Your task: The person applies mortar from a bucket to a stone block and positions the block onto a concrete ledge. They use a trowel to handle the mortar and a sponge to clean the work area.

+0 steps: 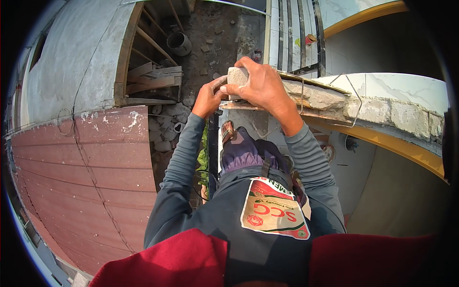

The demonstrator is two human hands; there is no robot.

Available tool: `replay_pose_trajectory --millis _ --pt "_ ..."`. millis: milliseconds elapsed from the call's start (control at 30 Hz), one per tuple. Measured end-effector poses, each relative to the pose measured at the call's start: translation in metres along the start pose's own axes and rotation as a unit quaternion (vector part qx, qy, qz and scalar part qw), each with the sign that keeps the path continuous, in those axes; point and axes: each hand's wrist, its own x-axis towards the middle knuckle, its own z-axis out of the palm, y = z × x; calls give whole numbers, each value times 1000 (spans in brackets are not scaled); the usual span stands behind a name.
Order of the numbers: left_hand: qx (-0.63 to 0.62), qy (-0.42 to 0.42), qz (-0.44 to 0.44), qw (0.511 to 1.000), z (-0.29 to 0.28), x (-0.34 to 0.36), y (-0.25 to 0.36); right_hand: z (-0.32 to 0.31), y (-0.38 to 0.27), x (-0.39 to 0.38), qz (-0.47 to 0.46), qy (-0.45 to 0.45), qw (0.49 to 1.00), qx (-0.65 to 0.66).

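Observation:
My right hand [263, 91] grips a pale grey, rough block piece [237, 76], thumb and fingers around it, at the left end of a narrow wall top. My left hand [209, 98] closes on the left side of that block, its fingertips partly hidden. Rough mortar and blocks [315, 99] run rightward along the wall top, between thin boards [244, 105], with bent metal wire clamps [356, 112] over them.
A yellow-edged opening [397, 149] lies under the wall. Below left are rubble [165, 126], a bucket [179, 44] and timber [153, 82]. A maroon panelled surface [81, 177] fills the left. Dark slats [301, 36] lie beyond the wall; my sandalled foot [227, 131] shows below.

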Motion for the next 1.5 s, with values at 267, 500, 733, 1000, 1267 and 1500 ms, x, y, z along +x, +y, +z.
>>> replay_pose_trajectory --millis 267,500,733,1000,1267,1500 --pt "-6 1 -43 999 -4 1 -4 7 14 2 -5 -27 1000 13" --pt "59 3 -46 997 -7 1 -4 8 16 -2 5 -41 998 41" --pt "38 -17 -47 998 -7 5 -8 16 27 -4 -44 16 997 60" --pt "-67 -102 -69 990 -27 12 -6 8 22 1 -29 -37 996 71" --pt "-97 -111 -74 986 -27 12 -14 -1 22 11 1 -89 990 107" --pt "-84 -101 -66 989 -24 14 -21 0 25 13 -26 -79 991 104"
